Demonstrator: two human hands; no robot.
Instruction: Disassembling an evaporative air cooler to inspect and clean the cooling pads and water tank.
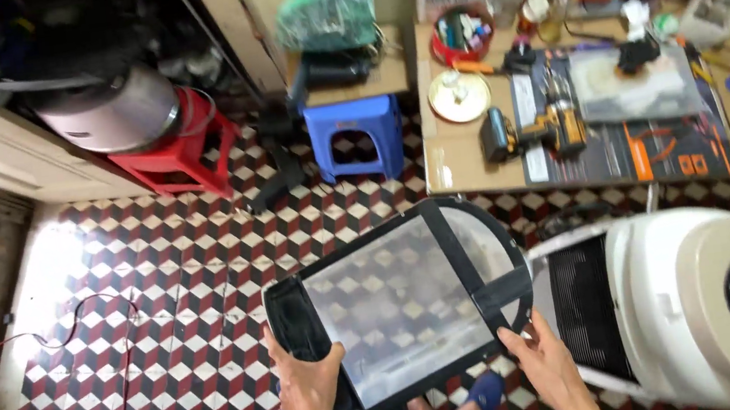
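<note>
Left hand (307,389) grips the black-framed mesh filter (403,309) at its near left edge; right hand (544,362) pinches its right rim. The filter hangs over the tiled floor (160,300), beside a white appliance (712,304). Beyond: blue stool (355,135), workbench (472,156) with drill (536,131).

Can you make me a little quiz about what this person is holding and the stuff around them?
1. True or false: both hands grip the black-framed mesh panel.
2. What stands right of the panel? A) white appliance B) red stool C) blue stool
3. Which power tool lies on the workbench?

Key: 1 true, left hand and right hand. 2 A. 3 the yellow-and-black drill.
</note>
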